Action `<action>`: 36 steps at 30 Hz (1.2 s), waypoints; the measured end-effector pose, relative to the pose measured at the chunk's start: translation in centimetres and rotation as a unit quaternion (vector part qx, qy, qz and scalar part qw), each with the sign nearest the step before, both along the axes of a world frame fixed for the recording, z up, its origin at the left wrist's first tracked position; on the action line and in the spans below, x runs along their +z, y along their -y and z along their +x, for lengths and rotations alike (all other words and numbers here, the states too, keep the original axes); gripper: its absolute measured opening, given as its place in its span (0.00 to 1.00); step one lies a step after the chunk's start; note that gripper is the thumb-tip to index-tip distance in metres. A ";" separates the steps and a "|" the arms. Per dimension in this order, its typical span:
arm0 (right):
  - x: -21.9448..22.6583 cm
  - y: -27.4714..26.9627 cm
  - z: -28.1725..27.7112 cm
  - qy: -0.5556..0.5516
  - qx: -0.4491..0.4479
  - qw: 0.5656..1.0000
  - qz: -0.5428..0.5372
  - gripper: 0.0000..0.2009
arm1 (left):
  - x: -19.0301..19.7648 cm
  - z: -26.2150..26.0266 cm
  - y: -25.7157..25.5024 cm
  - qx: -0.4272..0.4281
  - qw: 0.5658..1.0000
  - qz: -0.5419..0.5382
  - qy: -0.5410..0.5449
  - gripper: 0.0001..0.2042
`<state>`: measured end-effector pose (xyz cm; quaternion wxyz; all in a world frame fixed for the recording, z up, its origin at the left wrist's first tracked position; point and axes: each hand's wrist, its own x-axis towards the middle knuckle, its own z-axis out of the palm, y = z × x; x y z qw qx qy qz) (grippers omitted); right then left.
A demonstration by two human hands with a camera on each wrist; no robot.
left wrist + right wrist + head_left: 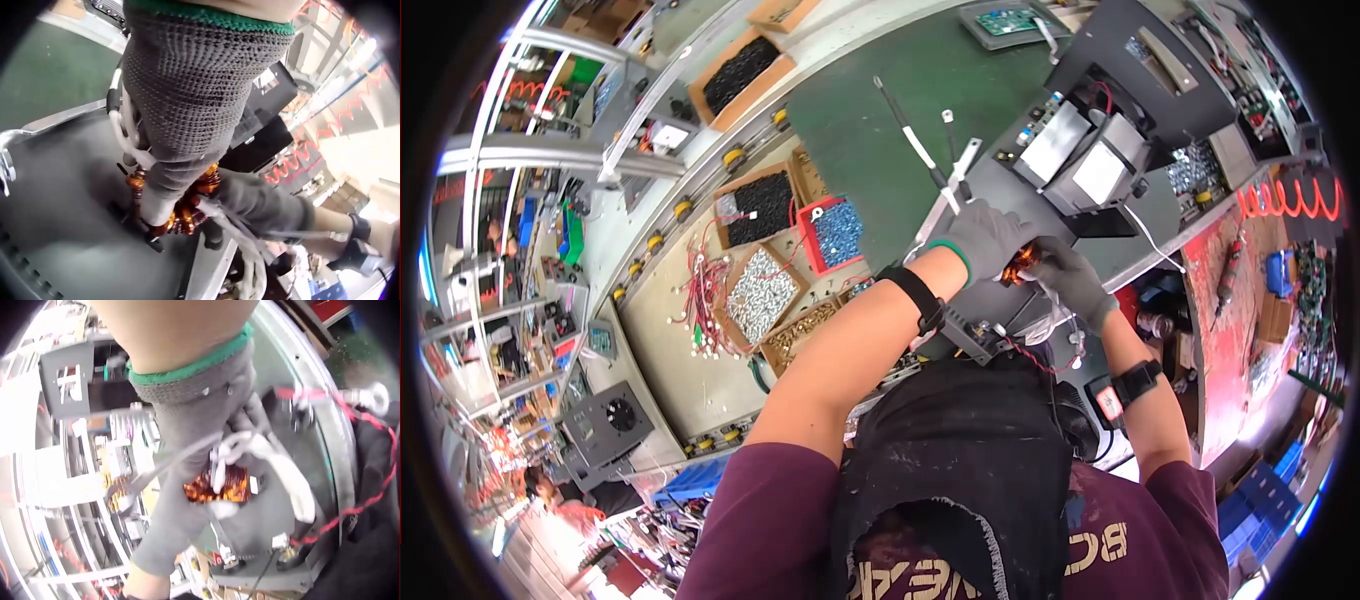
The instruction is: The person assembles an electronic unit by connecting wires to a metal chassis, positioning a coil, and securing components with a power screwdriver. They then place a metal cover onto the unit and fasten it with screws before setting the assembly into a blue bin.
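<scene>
A copper-wound ring coil [1019,264] with white-sleeved leads [250,256] is between my two gloved hands. My left hand [990,240], in a grey knit glove with a green cuff, grips the coil from its left side; in the left wrist view its fingers reach down into the ring. From the other side my right hand [1074,284] holds the coil [219,486] and its leads. Beneath lies the dark metal panel [69,194] of a case, with the coil close over it. The right fingertips are partly hidden behind the coil and leads.
Beyond the hands stands a case with electronics [1090,165]. On the left are a red bin of blue parts [805,222], a box of silver screws [803,277] and bundled red wires [703,290]. A twisted red wire [381,494] runs close to the body.
</scene>
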<state>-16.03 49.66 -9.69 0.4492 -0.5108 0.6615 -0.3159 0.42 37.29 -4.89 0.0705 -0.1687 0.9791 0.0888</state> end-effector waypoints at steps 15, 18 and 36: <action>-3.8 -5.1 7.0 0.146 0.076 0.984 -0.075 0.11 | -1.8 0.2 -1.6 0.056 0.994 -0.076 -0.061 0.09; -2.2 -4.2 4.4 0.010 0.155 0.982 -0.107 0.08 | -1.0 0.5 -1.2 0.066 0.997 -0.033 -0.031 0.10; 4.0 16.3 -23.6 -0.145 0.180 0.957 -0.177 0.20 | 1.0 0.9 -3.1 0.243 0.968 0.037 -0.044 0.18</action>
